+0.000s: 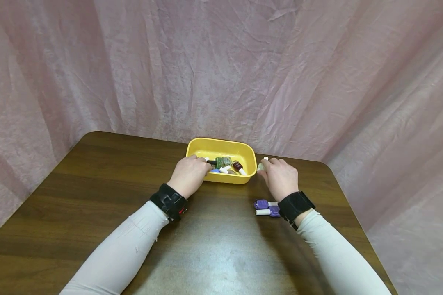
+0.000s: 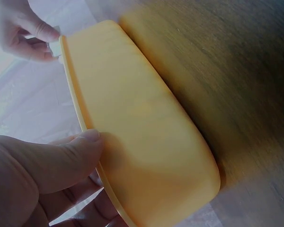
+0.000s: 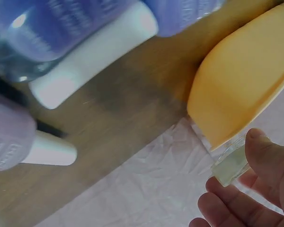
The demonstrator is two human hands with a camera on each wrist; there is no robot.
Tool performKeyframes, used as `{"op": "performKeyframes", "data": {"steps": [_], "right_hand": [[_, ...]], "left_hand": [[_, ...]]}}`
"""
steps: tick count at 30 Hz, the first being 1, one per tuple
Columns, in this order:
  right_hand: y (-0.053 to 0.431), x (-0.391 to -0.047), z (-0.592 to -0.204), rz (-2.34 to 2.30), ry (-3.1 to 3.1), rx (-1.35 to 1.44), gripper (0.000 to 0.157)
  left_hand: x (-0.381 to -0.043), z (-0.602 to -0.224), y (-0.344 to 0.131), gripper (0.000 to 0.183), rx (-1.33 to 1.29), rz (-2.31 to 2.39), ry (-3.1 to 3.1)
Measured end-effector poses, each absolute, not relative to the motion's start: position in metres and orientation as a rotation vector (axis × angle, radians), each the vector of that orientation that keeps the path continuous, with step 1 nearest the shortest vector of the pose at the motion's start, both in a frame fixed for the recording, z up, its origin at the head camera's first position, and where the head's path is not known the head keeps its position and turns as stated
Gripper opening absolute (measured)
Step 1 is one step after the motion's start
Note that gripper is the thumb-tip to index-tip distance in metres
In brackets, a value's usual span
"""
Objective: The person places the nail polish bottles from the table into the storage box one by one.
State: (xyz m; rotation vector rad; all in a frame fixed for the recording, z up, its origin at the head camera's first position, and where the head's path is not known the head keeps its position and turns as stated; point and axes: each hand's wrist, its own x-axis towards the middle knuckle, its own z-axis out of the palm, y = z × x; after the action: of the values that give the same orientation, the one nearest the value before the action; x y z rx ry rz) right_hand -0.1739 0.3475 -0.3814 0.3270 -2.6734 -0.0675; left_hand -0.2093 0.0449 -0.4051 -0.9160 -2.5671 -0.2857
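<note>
My left hand [image 1: 188, 175] grips the front left rim of a yellow plastic bin [image 1: 221, 179]. In the left wrist view its thumb [image 2: 68, 158] presses the outer wall, and the other fingers are partly hidden behind the rim. Just beyond the bin's right end, my right hand [image 1: 282, 177] pinches a small nail polish bottle [image 3: 231, 164] with pale, nearly clear contents between thumb and fingers. Its white cap [image 1: 266, 158] points up in the head view. Inside the bin lie several nail polish bottles, among them a green one [image 1: 223, 162] with a black cap and a dark red one [image 1: 238, 166].
Two purple nail polish bottles [image 1: 261, 204] with white caps lie on the brown wooden table [image 1: 206, 246], left of my right wrist. A lavender bottle [image 3: 9, 135] also shows in the right wrist view. Behind the table's far edge hangs a pink curtain [image 1: 221, 73].
</note>
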Motion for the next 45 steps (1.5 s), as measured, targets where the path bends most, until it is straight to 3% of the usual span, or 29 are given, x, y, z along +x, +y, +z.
{"op": "performKeyframes", "data": {"steps": [26, 35, 45], "right_hand": [[0.313, -0.186, -0.373, -0.050, -2.709, 0.436, 0.027], [0.306, -0.193, -0.373, -0.071, -2.720, 0.456, 0.037], [0.299, -0.199, -0.379, -0.065, -2.726, 0.487, 0.025]], "left_hand": [[-0.209, -0.405, 0.044, 0.013, -0.918, -0.280, -2.571], [-0.210, -0.405, 0.044, 0.014, -0.916, -0.276, -2.576], [-0.208, -0.404, 0.045, 0.013, -0.921, -0.302, -2.581]]}}
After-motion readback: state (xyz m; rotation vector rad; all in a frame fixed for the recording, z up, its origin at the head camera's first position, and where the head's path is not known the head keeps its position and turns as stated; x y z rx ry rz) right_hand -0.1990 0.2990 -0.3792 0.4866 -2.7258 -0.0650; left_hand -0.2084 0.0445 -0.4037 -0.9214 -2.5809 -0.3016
